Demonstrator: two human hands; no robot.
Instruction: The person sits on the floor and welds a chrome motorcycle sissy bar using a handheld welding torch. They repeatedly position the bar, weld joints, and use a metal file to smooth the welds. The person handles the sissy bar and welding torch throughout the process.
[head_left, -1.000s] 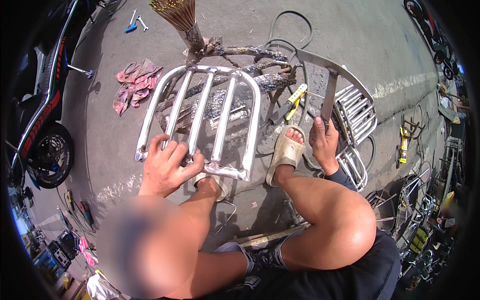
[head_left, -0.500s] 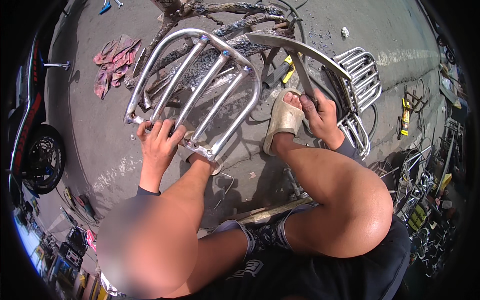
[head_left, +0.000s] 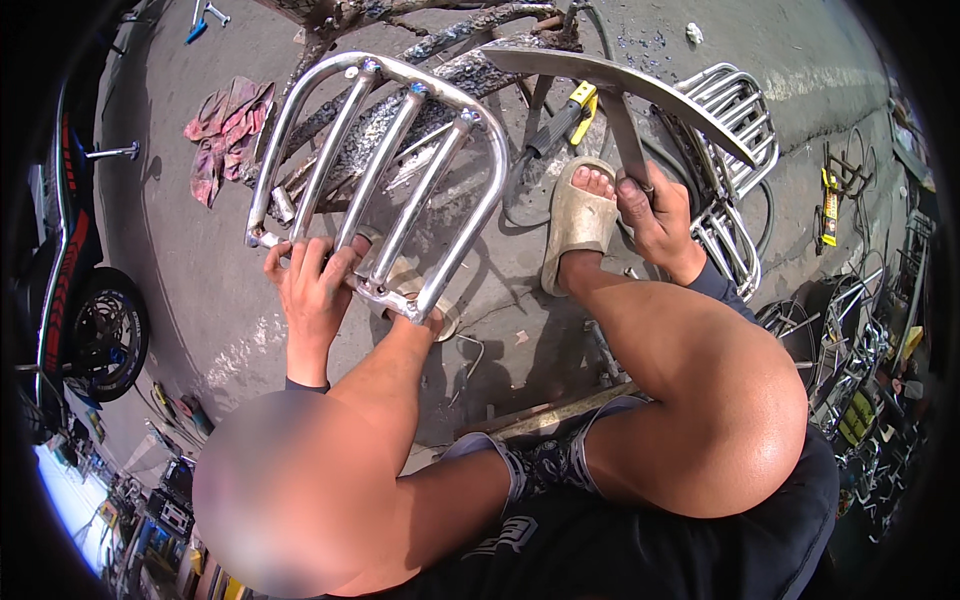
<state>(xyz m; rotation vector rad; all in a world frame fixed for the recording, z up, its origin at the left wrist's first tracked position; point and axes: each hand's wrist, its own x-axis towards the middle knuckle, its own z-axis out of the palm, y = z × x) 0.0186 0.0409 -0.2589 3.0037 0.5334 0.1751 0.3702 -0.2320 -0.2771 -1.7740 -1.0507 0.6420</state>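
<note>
My left hand [head_left: 315, 285] is closed on the lower crossbar of a shiny tubular metal rack [head_left: 405, 185]. Its long bars slant up and away from me, with bluish marks at the far joints. My right hand [head_left: 655, 220] is wrapped round the flat handle of a tool with a long, thin, curved grey plate [head_left: 620, 80] across its top; I cannot tell its exact kind. The plate stands to the right of the rack, apart from it. Behind the rack is a rough, spatter-crusted metal stand [head_left: 450, 70].
A black-and-yellow tool [head_left: 565, 120] with a cable lies by my right sandal [head_left: 580, 230]. Another barred metal rack [head_left: 730, 120] stands at the right. A stained pink rag [head_left: 230, 135] lies left. A motorcycle wheel [head_left: 105, 335] is at far left, piled metal parts [head_left: 865, 375] far right.
The view has shifted slightly. The curved plate and my right hand have moved a little to the right and down. My left hand keeps its hold on the rack.
</note>
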